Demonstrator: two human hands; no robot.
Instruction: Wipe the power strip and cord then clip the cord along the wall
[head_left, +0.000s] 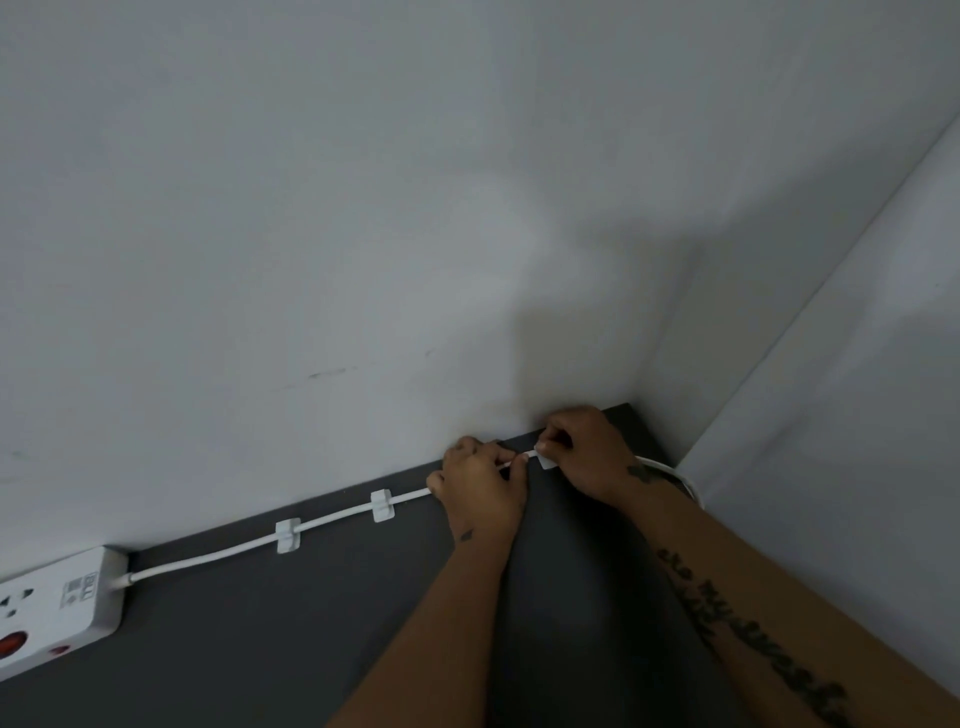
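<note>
The white cord (332, 517) runs from the power strip (57, 608) at the left along the dark table (260, 649) beside the wall (363, 208), through two clips (288, 535). The left hand (480, 491) pinches the cord; the right hand (584, 449) pinches a third clip (545, 461) near the corner

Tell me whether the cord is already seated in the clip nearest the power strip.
Seated. The cord passes straight through that clip, running from the power strip.
</note>
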